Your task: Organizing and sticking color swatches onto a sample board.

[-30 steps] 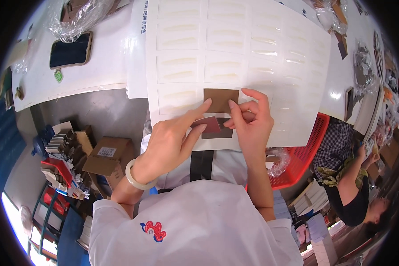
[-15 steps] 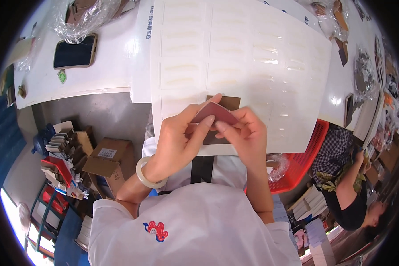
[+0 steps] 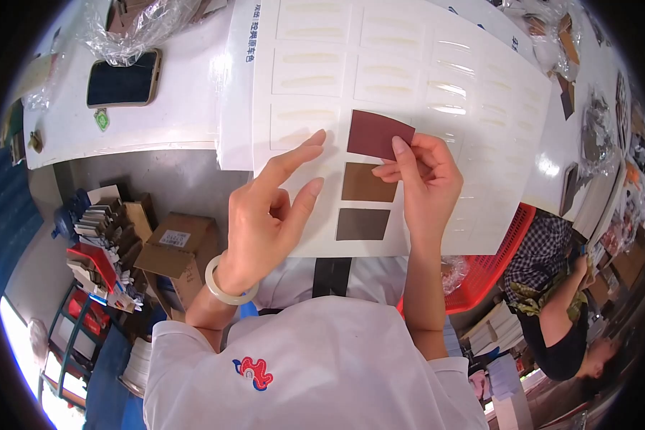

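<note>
My right hand (image 3: 431, 179) pinches a dark red swatch (image 3: 376, 135) by its lower right corner, over a large white board (image 3: 301, 172) marked with outlined boxes and pale yellowish strips. Below that swatch, a brown swatch (image 3: 368, 182) and a dark grey swatch (image 3: 362, 224) lie on the board in a column. The right fingertips partly cover the brown one's upper right corner. To the left of the column my left hand (image 3: 276, 197) holds nothing, its index finger and thumb apart above the board. Whether the red swatch touches the board, I cannot tell.
A phone (image 3: 124, 78) and a small green tag (image 3: 102, 120) lie on the white table (image 3: 186, 118). Clear plastic wrap (image 3: 140, 32) sits behind them. A red basket (image 3: 498, 258) stands under the board's right side. Cardboard boxes (image 3: 179, 247) are at left; another person (image 3: 552, 322) works at right.
The red swatch, bent between both hands before, has moved up and lies flatter above the brown one. My left hand has let go and drawn left. The board has shifted slightly right.
</note>
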The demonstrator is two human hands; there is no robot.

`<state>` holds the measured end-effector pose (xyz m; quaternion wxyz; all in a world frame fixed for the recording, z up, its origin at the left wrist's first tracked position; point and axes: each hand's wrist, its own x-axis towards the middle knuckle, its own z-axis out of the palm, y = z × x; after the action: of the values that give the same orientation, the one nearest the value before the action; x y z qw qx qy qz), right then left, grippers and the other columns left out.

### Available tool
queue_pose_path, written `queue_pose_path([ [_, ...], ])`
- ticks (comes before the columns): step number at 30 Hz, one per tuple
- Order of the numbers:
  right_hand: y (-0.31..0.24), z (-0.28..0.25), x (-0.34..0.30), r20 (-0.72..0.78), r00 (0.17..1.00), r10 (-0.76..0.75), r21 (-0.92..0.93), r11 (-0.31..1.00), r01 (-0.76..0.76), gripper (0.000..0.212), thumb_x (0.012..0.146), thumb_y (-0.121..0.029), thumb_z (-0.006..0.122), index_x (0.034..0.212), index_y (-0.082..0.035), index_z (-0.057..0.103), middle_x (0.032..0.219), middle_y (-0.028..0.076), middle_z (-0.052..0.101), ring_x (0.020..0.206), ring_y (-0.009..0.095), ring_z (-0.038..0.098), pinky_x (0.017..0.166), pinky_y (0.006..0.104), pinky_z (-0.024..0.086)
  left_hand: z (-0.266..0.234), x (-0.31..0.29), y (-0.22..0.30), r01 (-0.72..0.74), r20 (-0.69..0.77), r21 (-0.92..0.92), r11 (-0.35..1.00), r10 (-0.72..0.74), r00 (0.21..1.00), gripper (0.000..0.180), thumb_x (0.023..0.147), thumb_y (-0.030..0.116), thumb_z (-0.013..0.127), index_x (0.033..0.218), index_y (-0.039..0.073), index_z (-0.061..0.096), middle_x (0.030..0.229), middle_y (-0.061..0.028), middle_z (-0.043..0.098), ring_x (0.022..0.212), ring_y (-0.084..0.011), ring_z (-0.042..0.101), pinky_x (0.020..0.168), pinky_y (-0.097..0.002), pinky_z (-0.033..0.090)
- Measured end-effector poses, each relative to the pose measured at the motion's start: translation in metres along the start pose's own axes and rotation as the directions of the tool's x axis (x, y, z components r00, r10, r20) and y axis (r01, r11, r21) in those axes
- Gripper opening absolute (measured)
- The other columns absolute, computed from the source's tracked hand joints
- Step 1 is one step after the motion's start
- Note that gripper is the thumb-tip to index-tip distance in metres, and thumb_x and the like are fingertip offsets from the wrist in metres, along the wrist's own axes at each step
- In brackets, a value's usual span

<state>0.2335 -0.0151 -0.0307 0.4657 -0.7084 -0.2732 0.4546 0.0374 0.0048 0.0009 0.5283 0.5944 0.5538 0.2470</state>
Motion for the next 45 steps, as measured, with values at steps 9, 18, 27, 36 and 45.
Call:
queue_pose_path([
  [9, -0.001, -0.002, 0.003, -0.003, 0.999, 0.034, -0.006, 0.999, -0.034, 0.011, 0.093, -0.006, 0.064, 0.095, 0.004, 0.06, 0.075, 0.009, 0.067, 0.061, 0.014, 0.068, 0.055, 0.0211, 0.052, 0.014, 0.019, 0.007, -0.072, 0.164, 0.093, 0.993, 0.056, 0.985, 0.034, 0.087, 0.006, 0.067, 0.121, 0.006, 0.06, 0.129, -0.0055, 0.064, 0.039, -0.0127, 0.043, 0.042, -0.0247, 0.038],
  [18, -0.007, 0.001, 0.002, -0.031, 0.999, -0.016, -0.102, 0.995, 0.013, 0.023, 0.091, -0.002, 0.065, 0.111, 0.001, 0.055, 0.074, 0.008, 0.065, 0.06, 0.014, 0.068, 0.051, 0.0221, 0.052, 0.023, 0.028, -0.002, -0.224, 0.25, 0.113, 0.968, 0.19, 0.949, 0.046, 0.085, 0.003, 0.067, 0.129, 0.006, 0.055, 0.137, -0.0062, 0.059, 0.038, -0.0106, 0.038, 0.04, -0.0238, 0.035],
  [27, -0.008, -0.002, 0.002, -0.033, 0.999, -0.033, -0.164, 0.986, 0.028, 0.034, 0.091, -0.001, 0.066, 0.121, -0.002, 0.05, 0.073, 0.004, 0.063, 0.057, 0.014, 0.067, 0.049, 0.0212, 0.049, 0.024, 0.027, 0.003, -0.218, 0.27, 0.15, 0.964, 0.172, 0.947, 0.044, 0.085, 0.005, 0.068, 0.128, 0.005, 0.056, 0.137, -0.0081, 0.058, 0.037, -0.0113, 0.04, 0.04, -0.0243, 0.036],
  [36, -0.012, -0.002, 0.008, -0.019, 1.0, -0.014, -0.171, 0.985, 0.01, 0.035, 0.09, 0.0, 0.065, 0.121, 0.0, 0.049, 0.071, 0.006, 0.062, 0.056, 0.014, 0.066, 0.05, 0.0242, 0.051, 0.021, 0.033, 0.009, -0.223, 0.288, 0.181, 0.958, 0.165, 0.943, 0.043, 0.086, 0.004, 0.067, 0.127, 0.004, 0.057, 0.137, -0.0084, 0.058, 0.037, -0.0098, 0.039, 0.04, -0.0235, 0.036],
  [45, -0.007, -0.025, 0.012, 0.011, 0.991, -0.132, -0.326, 0.937, 0.128, 0.038, 0.086, -0.012, 0.073, 0.118, -0.006, 0.054, 0.067, 0.007, 0.062, 0.052, 0.015, 0.06, 0.049, 0.03, 0.046, 0.029, 0.029, 0.025, -0.271, 0.283, 0.262, 0.926, 0.195, 0.939, 0.042, 0.087, 0.007, 0.068, 0.126, 0.003, 0.055, 0.132, -0.0108, 0.061, 0.046, -0.0227, 0.055, 0.049, -0.0322, 0.047],
])
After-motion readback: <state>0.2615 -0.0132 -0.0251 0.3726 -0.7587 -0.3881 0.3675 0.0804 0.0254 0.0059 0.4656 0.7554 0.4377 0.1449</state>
